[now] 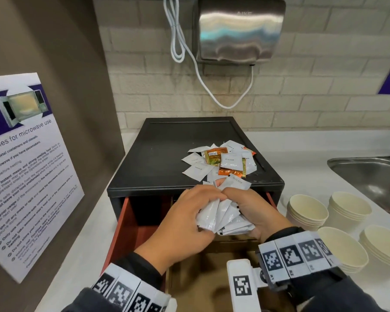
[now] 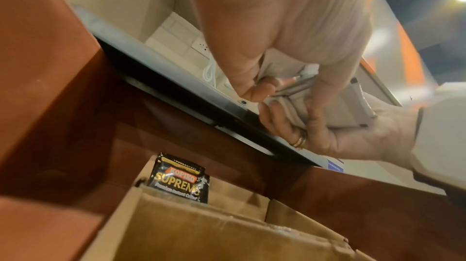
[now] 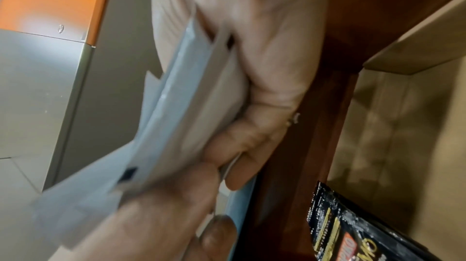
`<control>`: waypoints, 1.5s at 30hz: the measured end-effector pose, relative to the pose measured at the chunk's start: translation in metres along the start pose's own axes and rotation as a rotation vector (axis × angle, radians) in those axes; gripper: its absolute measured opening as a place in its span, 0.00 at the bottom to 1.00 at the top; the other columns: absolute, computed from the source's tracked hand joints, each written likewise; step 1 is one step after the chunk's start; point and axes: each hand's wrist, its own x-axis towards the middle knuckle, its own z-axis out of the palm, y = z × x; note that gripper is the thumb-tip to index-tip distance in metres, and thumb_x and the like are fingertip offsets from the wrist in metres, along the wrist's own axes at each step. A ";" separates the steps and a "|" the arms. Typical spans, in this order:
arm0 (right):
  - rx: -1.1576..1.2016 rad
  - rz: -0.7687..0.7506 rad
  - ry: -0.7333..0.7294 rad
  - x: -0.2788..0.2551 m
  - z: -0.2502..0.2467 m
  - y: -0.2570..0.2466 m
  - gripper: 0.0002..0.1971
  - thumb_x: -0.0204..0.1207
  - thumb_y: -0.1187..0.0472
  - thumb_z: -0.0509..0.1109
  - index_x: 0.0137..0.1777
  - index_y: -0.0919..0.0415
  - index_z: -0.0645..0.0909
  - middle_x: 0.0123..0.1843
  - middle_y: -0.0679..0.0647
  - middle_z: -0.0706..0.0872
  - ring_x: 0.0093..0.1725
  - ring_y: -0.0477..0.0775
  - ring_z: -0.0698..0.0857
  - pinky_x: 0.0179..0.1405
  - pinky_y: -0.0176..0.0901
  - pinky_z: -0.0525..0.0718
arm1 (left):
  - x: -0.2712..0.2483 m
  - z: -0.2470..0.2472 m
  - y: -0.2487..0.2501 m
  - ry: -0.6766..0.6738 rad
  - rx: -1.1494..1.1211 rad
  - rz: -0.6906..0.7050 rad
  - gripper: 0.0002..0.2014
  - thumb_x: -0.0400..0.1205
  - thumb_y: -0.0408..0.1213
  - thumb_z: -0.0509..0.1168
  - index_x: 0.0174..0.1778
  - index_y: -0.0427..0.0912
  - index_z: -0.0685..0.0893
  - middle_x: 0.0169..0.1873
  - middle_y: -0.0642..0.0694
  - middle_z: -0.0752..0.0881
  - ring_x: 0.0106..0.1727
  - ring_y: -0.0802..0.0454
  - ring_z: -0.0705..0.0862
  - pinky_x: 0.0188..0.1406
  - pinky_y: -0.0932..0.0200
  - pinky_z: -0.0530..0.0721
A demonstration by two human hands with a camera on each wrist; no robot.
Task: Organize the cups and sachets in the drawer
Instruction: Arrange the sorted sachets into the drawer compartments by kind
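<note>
Both hands (image 1: 185, 221) (image 1: 254, 212) grip white "Cream" sachets (image 1: 225, 218); "Kopiko Supremo" sachet (image 2: 179, 179) below.

bundle of sachets (image 1: 225, 218): white, small black marks at edges
loose sachets (image 1: 221, 162): white, several orange and gold
drawer unit (image 1: 167, 154): black
drawer (image 1: 124, 224): reddish-brown walls
dividers (image 2: 201, 231): plain brown cardboard
coffee sachet (image 2: 180, 180): black, gold and red lettering
cups (image 1: 307, 210): cream
counter (image 1: 302, 172): white
wristbands (image 1: 297, 255): white, black square codes
</note>
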 end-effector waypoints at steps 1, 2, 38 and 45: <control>-0.001 0.006 -0.002 0.000 0.001 0.001 0.07 0.76 0.70 0.66 0.50 0.61 0.82 0.40 0.61 0.86 0.39 0.59 0.87 0.37 0.47 0.85 | 0.000 0.000 -0.001 0.001 -0.010 -0.006 0.30 0.69 0.35 0.74 0.56 0.74 0.71 0.59 0.80 0.70 0.67 0.71 0.69 0.65 0.74 0.71; -0.006 0.011 -0.004 0.000 0.001 0.001 0.07 0.76 0.71 0.66 0.49 0.61 0.82 0.39 0.62 0.86 0.38 0.59 0.87 0.35 0.46 0.85 | 0.001 -0.001 -0.001 0.003 -0.022 -0.013 0.30 0.69 0.34 0.75 0.55 0.73 0.72 0.58 0.78 0.71 0.66 0.71 0.70 0.63 0.77 0.71; -0.068 -0.364 0.045 -0.013 0.014 0.000 0.15 0.78 0.74 0.62 0.47 0.50 0.78 0.47 0.51 0.88 0.46 0.50 0.89 0.46 0.49 0.87 | 0.010 -0.018 0.010 0.345 -1.172 -0.804 0.04 0.80 0.31 0.64 0.49 0.42 0.80 0.33 0.43 0.78 0.31 0.52 0.79 0.21 0.64 0.80; -0.255 -0.245 0.018 -0.009 0.014 0.000 0.14 0.74 0.74 0.65 0.46 0.52 0.78 0.46 0.55 0.83 0.47 0.52 0.85 0.40 0.42 0.85 | 0.004 -0.010 0.004 0.346 -0.111 -0.267 0.24 0.70 0.39 0.78 0.49 0.63 0.71 0.49 0.63 0.75 0.52 0.73 0.75 0.42 0.83 0.74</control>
